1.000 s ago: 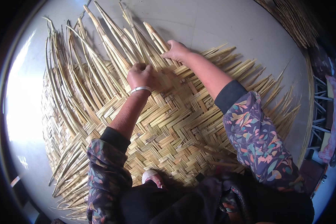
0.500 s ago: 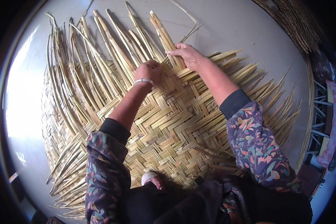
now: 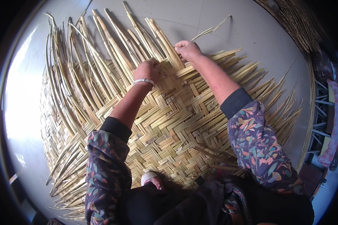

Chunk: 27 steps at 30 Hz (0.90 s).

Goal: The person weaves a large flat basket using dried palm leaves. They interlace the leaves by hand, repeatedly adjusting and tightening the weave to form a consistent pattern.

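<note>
A large mat of pale split reeds (image 3: 167, 131) lies in a diagonal weave beneath my arms. At its far edge my left hand (image 3: 147, 71) is closed on reed strips, knuckles up; its fingertips are mostly hidden. Just to the right, my right hand (image 3: 188, 50) has its fingers curled in a pinch beside a pair of long unwoven reeds (image 3: 163, 41) that point away from me. A thin bent reed strip (image 3: 213, 30) runs out from behind the right hand toward the far right; the hand appears to grip it, though the grip point is hidden.
Long loose reed ends (image 3: 112, 41) fan out along the mat's far left side, and shorter ends (image 3: 248, 73) stick out on the right. A shoe (image 3: 153, 179) rests on the near part. Bundled dark stalks (image 3: 293, 22) lie at the far right, beyond the grey floor (image 3: 244, 30).
My right hand's fingers have curled from lying over the upright reeds to a pinch just right of them. The thin strip has swung to the right. My left hand has barely moved.
</note>
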Motion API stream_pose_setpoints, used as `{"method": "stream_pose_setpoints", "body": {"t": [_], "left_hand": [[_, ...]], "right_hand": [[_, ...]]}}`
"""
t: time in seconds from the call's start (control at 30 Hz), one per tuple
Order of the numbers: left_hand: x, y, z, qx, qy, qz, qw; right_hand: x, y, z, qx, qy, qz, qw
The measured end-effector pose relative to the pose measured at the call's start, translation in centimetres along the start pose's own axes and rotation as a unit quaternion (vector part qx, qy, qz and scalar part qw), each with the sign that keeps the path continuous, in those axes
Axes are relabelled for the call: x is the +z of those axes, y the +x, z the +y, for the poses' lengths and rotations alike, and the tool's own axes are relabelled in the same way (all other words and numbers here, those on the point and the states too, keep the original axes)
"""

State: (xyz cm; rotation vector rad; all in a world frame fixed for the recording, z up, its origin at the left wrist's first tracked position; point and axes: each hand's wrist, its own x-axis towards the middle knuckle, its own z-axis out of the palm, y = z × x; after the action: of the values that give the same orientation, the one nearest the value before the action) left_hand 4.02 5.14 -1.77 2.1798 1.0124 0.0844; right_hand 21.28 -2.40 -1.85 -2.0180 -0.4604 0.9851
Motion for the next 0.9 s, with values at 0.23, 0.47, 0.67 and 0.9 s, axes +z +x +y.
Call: {"method": "stream_pose_setpoints", "body": {"t": [0.23, 0.47, 0.67, 0.9], "left_hand": [[0.4, -2.3, 0.2, 0.039, 0.03, 0.077, 0.996], [2.2, -6.1, -1.4, 0.169, 0.149, 0.132, 0.965], [2.5, -7.8, -1.5, 0.185, 0.209, 0.087, 0.956], [3.0, -7.6, -1.6, 0.173, 0.226, 0.046, 0.957]], "right_hand": [[0.2, -2.6, 0.1, -0.087, -0.253, 0.117, 0.956], [-0.9, -1.0, 1.7, -0.027, -0.09, 0.091, 0.991], [-2.1, -1.7, -1.0, 0.108, 0.138, 0.013, 0.984], [-1.8, -1.6, -0.5, 0.038, -0.011, 0.015, 0.999]]}}
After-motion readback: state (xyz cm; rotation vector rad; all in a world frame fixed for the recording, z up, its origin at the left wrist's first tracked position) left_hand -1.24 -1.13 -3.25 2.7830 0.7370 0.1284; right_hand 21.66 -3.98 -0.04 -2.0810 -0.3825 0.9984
